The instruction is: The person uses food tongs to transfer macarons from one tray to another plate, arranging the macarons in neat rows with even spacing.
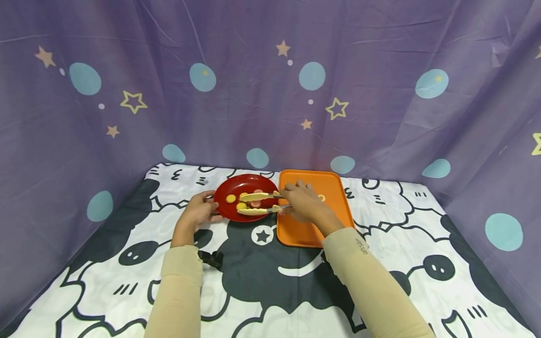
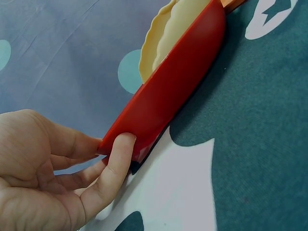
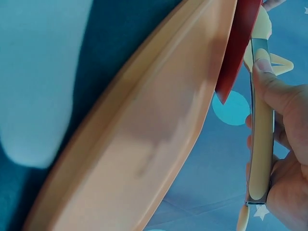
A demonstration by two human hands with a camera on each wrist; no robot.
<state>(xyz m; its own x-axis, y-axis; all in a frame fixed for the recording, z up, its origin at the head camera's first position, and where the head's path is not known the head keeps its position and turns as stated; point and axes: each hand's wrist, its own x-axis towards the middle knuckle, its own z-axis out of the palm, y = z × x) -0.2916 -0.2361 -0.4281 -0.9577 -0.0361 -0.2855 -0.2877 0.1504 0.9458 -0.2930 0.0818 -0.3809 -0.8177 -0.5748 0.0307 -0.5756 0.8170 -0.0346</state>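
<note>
A red plate (image 1: 249,180) with raised sides stands on the cloth, and my left hand (image 1: 200,208) pinches its left rim. In the left wrist view the thumb and fingers (image 2: 120,154) lie on either side of that rim. My right hand (image 1: 302,202) grips tongs (image 1: 253,211) with cream scalloped tips and cream handles (image 3: 262,144). The spread tips reach over the plate, around small round pieces. Yellow discs (image 1: 230,199) and pinkish round pieces (image 1: 256,204) lie in the plate; the tongs partly hide them. Whether the tips touch any piece, I cannot tell.
An orange tray (image 1: 297,237) sits directly right of the plate, under my right hand. A small yellow ring-shaped piece (image 1: 322,198) lies on it, partly hidden by the hand. A purple curtain (image 1: 253,126) hangs behind the black-and-white patterned cloth (image 1: 270,272).
</note>
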